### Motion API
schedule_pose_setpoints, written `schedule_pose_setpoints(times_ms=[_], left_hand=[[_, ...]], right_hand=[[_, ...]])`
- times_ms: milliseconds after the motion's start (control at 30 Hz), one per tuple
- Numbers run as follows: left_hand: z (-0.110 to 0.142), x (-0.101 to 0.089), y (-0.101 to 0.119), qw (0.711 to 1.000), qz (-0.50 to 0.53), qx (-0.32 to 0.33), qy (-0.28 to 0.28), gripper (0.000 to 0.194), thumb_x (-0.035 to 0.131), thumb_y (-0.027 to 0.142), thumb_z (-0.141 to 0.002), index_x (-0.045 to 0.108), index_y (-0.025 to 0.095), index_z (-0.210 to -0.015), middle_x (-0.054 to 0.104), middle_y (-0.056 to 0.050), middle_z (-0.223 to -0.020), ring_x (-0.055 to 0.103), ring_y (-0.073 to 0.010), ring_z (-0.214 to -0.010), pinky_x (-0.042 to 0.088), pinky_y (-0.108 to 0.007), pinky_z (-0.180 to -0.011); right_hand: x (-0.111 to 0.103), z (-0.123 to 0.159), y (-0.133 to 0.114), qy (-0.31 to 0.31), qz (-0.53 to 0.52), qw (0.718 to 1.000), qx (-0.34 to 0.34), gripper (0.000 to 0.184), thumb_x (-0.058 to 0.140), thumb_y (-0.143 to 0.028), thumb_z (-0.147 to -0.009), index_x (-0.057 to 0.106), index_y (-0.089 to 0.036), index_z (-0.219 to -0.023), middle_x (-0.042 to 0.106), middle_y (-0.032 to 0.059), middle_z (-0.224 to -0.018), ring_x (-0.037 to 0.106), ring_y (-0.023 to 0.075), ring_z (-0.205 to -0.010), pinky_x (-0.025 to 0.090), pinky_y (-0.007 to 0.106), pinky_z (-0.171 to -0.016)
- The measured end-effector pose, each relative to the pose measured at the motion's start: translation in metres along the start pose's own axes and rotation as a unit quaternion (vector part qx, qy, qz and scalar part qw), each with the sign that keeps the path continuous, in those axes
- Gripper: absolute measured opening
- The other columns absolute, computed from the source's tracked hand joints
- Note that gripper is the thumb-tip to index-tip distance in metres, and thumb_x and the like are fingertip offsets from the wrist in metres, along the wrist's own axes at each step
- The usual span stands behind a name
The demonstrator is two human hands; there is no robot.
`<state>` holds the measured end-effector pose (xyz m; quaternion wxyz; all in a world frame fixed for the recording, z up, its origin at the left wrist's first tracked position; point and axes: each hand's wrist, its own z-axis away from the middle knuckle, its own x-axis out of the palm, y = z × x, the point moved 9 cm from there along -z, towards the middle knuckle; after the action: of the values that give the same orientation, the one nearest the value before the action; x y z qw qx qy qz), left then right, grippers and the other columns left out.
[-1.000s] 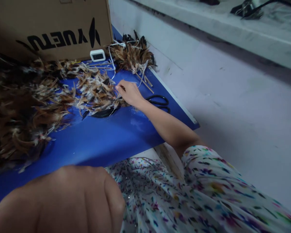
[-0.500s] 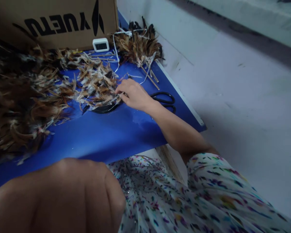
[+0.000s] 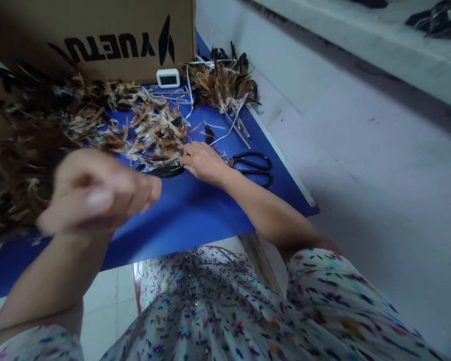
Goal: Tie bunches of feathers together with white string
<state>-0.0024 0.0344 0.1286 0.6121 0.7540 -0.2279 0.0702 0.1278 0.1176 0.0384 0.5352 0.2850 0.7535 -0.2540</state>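
Note:
My left hand (image 3: 97,193) is raised above the front left of the table, closed in a fist and smeared by motion. Whether anything thin is inside it I cannot make out. Lower on the blue tabletop, my right hand (image 3: 201,159) has its fingers pinched together at the right end of a long black feather (image 3: 165,172). That feather lies along the near edge of a heap of brown and white feathers (image 3: 154,130). Just right of my right hand are black-handled scissors (image 3: 253,161), partly hidden behind my wrist. A small dark feather (image 3: 209,134) lies beyond my fingers.
A feather bundle on sticks (image 3: 225,82), with white ribbon, lies at the back right. A white digital clock (image 3: 168,78) stands before a cardboard box (image 3: 124,70). More brown feathers (image 3: 18,165) cover the left side. A wall (image 3: 342,150) borders the table's right.
My left hand has moved away from the camera, out over the table, still closed. The right hand has shifted slightly nearer me, to the black feather's end. The scissors show more fully.

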Motion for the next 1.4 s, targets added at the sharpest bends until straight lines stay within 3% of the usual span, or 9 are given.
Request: schedule_pose_setpoints(times_ms=[67, 133, 233, 333, 733, 1000, 1167, 1300, 1400], left_hand=[[-0.03, -0.007, -0.022, 0.999, -0.025, 0.032, -0.026, 0.017, 0.081, 0.031, -0.063, 0.069, 0.018, -0.065, 0.028, 0.009, -0.032, 0.03, -0.0061, -0.028, 0.04, -0.027, -0.039], [-0.046, -0.029, -0.055, 0.998, -0.064, 0.003, 0.015, 0.018, 0.074, 0.031, -0.073, 0.069, 0.014, -0.071, 0.032, 0.008, -0.036, 0.032, -0.0049, -0.034, 0.04, -0.023, -0.044], [-0.045, -0.059, -0.102, 0.982, -0.133, -0.108, 0.077, 0.025, 0.068, 0.037, -0.081, 0.066, 0.013, -0.075, 0.04, 0.006, -0.042, 0.038, -0.0064, -0.038, 0.041, -0.022, -0.045], [-0.034, -0.071, -0.122, 0.961, -0.186, -0.172, 0.107, 0.033, 0.065, 0.048, -0.082, 0.062, 0.015, -0.08, 0.05, 0.003, -0.047, 0.043, -0.009, -0.038, 0.038, -0.02, -0.038], [-0.029, -0.053, -0.135, 0.961, -0.194, -0.194, 0.022, 0.04, 0.075, 0.052, -0.072, 0.06, 0.015, -0.076, 0.054, 0.003, -0.053, 0.041, -0.0052, -0.036, 0.021, -0.016, -0.031], [-0.031, -0.055, -0.135, 0.965, -0.2, -0.17, 0.019, 0.041, 0.078, 0.051, -0.069, 0.061, 0.015, -0.079, 0.062, 0.0, -0.06, 0.047, -0.0062, -0.04, 0.026, -0.017, -0.032], [-0.032, -0.057, -0.135, 0.967, -0.191, -0.164, 0.026, 0.041, 0.077, 0.051, -0.07, 0.061, 0.014, -0.082, 0.065, -0.001, -0.064, 0.049, -0.0061, -0.041, 0.028, -0.017, -0.033], [-0.031, -0.056, -0.135, 0.968, -0.19, -0.162, 0.02, 0.042, 0.076, 0.052, -0.071, 0.061, 0.014, -0.083, 0.067, -0.001, -0.065, 0.05, -0.0064, -0.042, 0.029, -0.017, -0.034], [-0.031, -0.054, -0.136, 0.967, -0.2, -0.158, 0.006, 0.042, 0.075, 0.053, -0.072, 0.061, 0.015, -0.082, 0.068, -0.002, -0.065, 0.05, -0.0068, -0.041, 0.03, -0.017, -0.034]], right_hand=[[-0.004, 0.0, -0.002, 0.025, -0.002, 1.0, -0.014, 0.023, 0.048, -0.017, -0.097, 0.071, -0.016, -0.098, 0.063, 0.0109, -0.104, 0.051, 0.0229, -0.096, 0.037, 0.037, -0.082], [-0.009, 0.001, -0.005, 0.056, -0.002, 0.998, -0.03, 0.025, 0.045, -0.015, -0.098, 0.07, -0.016, -0.101, 0.064, 0.0105, -0.101, 0.051, 0.0227, -0.094, 0.036, 0.037, -0.082], [-0.016, 0.004, -0.008, 0.093, 0.005, 0.994, -0.048, 0.027, 0.042, -0.016, -0.099, 0.068, -0.016, -0.102, 0.065, 0.0101, -0.096, 0.05, 0.0227, -0.093, 0.035, 0.037, -0.082], [-0.02, 0.006, -0.012, 0.118, 0.013, 0.991, -0.068, 0.029, 0.039, -0.017, -0.101, 0.069, -0.017, -0.1, 0.064, 0.0091, -0.094, 0.049, 0.0222, -0.092, 0.033, 0.037, -0.082], [-0.03, 0.009, -0.028, 0.144, 0.041, 0.98, -0.127, 0.033, 0.037, -0.02, -0.102, 0.069, -0.018, -0.094, 0.066, 0.0083, -0.09, 0.049, 0.0219, -0.09, 0.033, 0.039, -0.081], [-0.046, 0.014, 0.031, 0.217, -0.011, 0.974, 0.064, 0.024, 0.046, -0.024, -0.097, 0.069, -0.02, -0.103, 0.066, 0.0097, -0.104, 0.054, 0.0266, -0.102, 0.039, 0.046, -0.093], [-0.042, 0.016, 0.056, 0.225, -0.187, 0.942, 0.164, 0.017, 0.058, -0.023, -0.087, 0.069, -0.019, -0.099, 0.07, 0.0071, -0.097, 0.06, 0.0199, -0.086, 0.049, 0.037, -0.084], [-0.012, 0.005, 0.041, 0.115, -0.411, 0.887, 0.174, 0.015, 0.07, -0.024, -0.076, 0.069, -0.015, -0.088, 0.068, 0.0018, -0.08, 0.059, 0.0131, -0.069, 0.048, 0.029, -0.07], [-0.002, 0.002, 0.026, 0.09, -0.463, 0.866, 0.165, 0.019, 0.073, -0.032, -0.074, 0.067, -0.014, -0.074, 0.062, -0.0012, -0.07, 0.053, 0.0107, -0.063, 0.043, 0.026, -0.063]])
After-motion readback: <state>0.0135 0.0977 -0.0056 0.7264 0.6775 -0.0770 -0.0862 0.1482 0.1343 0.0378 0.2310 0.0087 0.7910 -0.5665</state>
